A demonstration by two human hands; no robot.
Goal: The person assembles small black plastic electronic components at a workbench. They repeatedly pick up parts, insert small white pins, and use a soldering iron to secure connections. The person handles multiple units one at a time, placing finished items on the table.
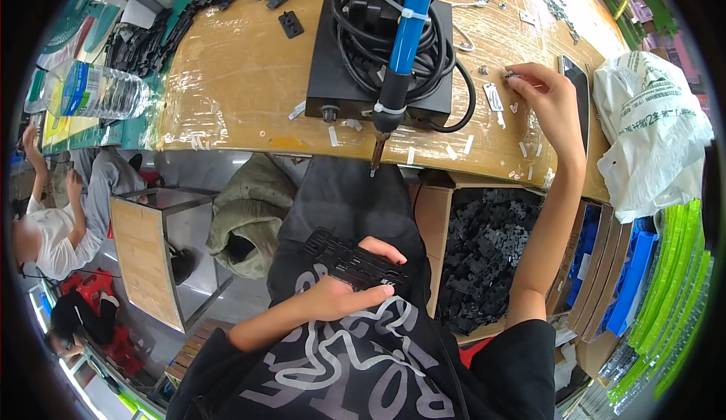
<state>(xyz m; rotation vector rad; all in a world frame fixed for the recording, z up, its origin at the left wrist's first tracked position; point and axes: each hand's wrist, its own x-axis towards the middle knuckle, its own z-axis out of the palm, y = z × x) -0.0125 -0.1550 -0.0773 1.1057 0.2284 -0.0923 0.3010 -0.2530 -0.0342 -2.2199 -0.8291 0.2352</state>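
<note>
Over my lap, my left hand (342,293) is closed around several flat black plastic parts (355,263), slotted pieces stacked or joined together; I cannot tell which. My right hand (546,95) reaches out to the right side of the table, thumb and fingertips pinched on a small metal piece (510,76), too small to name. Near those fingertips lies a pale flat strip (493,96). Between the two hands hangs a blue and black electric screwdriver (401,57), bit pointing down, touched by neither hand.
A black box (321,80) with coiled cable stands mid-table. Loose small metal parts (556,4) lie far right, a white plastic bag (650,125) at the right edge. Black parts (144,46) and a water bottle (98,91) are left. Below the table, a carton holds black pieces (488,261).
</note>
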